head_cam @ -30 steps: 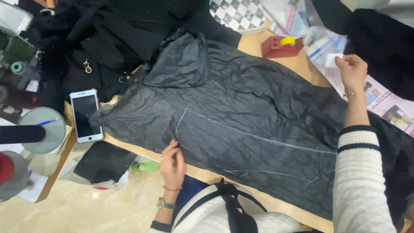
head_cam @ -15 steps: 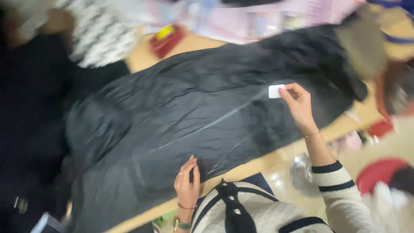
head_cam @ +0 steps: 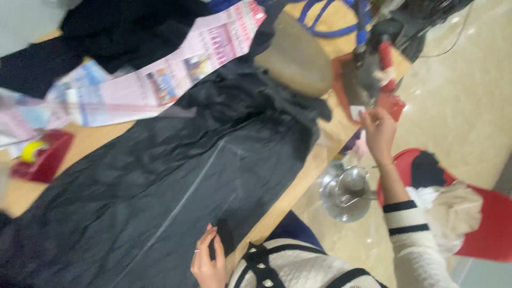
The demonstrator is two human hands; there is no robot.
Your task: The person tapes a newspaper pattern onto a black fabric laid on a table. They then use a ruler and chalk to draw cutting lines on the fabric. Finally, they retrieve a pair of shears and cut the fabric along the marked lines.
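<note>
Wooden table (head_cam: pixel 314 160) under crinkled black fabric (head_cam: pixel 160 186) with a chalk line — our left hand (head_cam: pixel 209 261) rests on its near edge, fingers loosely spread. Our right hand (head_cam: pixel 380 132) pinches a small white chalk (head_cam: pixel 356 112) beyond the table's end.

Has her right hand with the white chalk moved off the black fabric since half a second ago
Yes. The right hand with the white chalk has gone past the end of the black fabric, beyond the table edge.
</note>
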